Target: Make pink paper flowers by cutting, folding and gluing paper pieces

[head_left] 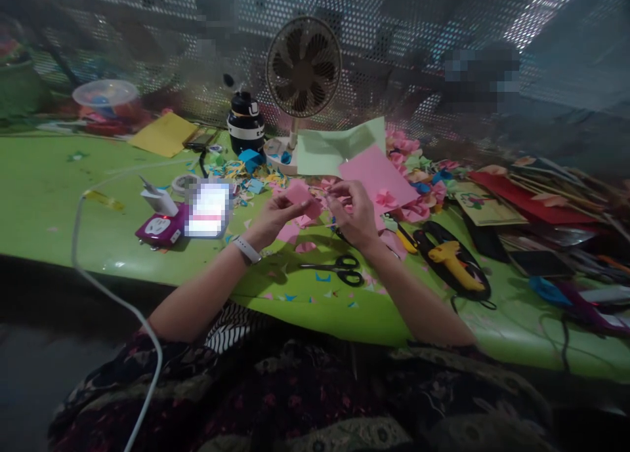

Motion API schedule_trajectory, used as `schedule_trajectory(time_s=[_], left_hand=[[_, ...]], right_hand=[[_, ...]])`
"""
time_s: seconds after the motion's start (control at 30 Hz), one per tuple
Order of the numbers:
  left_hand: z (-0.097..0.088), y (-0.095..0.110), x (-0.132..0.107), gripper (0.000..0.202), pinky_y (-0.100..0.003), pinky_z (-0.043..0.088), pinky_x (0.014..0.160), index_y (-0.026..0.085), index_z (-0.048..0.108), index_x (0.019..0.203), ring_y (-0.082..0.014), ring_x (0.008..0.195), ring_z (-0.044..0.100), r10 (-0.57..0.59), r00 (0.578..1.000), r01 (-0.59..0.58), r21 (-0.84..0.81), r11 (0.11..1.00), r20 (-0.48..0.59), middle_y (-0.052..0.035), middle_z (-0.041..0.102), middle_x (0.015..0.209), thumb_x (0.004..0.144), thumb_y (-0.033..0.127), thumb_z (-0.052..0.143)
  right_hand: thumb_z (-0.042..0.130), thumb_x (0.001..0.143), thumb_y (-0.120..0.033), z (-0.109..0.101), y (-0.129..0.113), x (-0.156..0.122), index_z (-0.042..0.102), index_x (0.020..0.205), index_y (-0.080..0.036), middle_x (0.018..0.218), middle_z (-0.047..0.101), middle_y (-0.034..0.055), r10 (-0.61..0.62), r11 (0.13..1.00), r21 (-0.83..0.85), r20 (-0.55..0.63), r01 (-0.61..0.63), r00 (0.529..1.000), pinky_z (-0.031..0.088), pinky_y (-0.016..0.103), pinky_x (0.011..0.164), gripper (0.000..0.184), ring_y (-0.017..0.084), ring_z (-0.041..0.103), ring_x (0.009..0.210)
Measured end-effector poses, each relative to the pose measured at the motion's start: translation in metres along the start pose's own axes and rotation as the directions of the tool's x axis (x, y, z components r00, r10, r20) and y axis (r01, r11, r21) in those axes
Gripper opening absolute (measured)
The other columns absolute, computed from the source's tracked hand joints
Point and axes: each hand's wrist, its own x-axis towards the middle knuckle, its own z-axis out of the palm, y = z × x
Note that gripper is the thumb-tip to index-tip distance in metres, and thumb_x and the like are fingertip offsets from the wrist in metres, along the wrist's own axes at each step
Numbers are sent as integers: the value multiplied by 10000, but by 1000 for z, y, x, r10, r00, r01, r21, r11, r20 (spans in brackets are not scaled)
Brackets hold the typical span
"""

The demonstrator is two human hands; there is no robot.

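My left hand [272, 220], with a white band on the wrist, is closed on a small folded piece of pink paper [301, 196] held above the green table [59, 196]. Beside it, my right hand [355, 213] pinches the right end of the same pink piece, fingers curled. Black-handled scissors [339, 269] lie on the table just below both hands. More pink paper scraps [295, 232] lie under the hands. A large pink sheet [377, 173] and a pale green sheet [335, 151] lie behind them.
A small fan [304, 68] and a black bottle [245, 124] stand at the back. A phone [209, 209], a purple device [160, 229] and a white cable [98, 288] lie left. A yellow glue gun [455, 262], paper flowers [413, 206], sticks and red card [522, 199] crowd the right.
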Motion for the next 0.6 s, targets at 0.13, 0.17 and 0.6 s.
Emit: schedule_trajectory(time_s=[0.13, 0.17, 0.6], left_hand=[[1, -2, -1, 244, -269, 540, 810, 171, 770, 749, -117, 771, 697, 55, 998, -56, -29, 998, -44, -18, 767, 802, 620, 291, 939], [1, -2, -1, 240, -265, 537, 808, 173, 759, 718, -116, 770, 697, 60, 997, -63, -44, 997, -57, -13, 762, 784, 620, 298, 939], [6, 3, -5, 254, -298, 572, 865, 173, 770, 814, -128, 757, 714, -29, 997, 21, -103, 994, -75, -18, 775, 837, 630, 256, 923]], right_hand=[[638, 880, -578, 8, 3, -8, 609, 978, -201, 946, 690, 59, 171, 951, 223, 202, -216, 964, 543, 333, 742, 391, 189, 656, 837], [649, 864, -609, 11, 4, -10, 615, 972, -202, 922, 692, 52, 180, 929, 274, 259, -250, 949, 551, 337, 746, 423, 191, 663, 831], [715, 789, -677, 22, 6, -16, 610, 756, -210, 742, 656, 12, 211, 850, 425, 267, -312, 940, 581, 346, 698, 480, 176, 680, 701]])
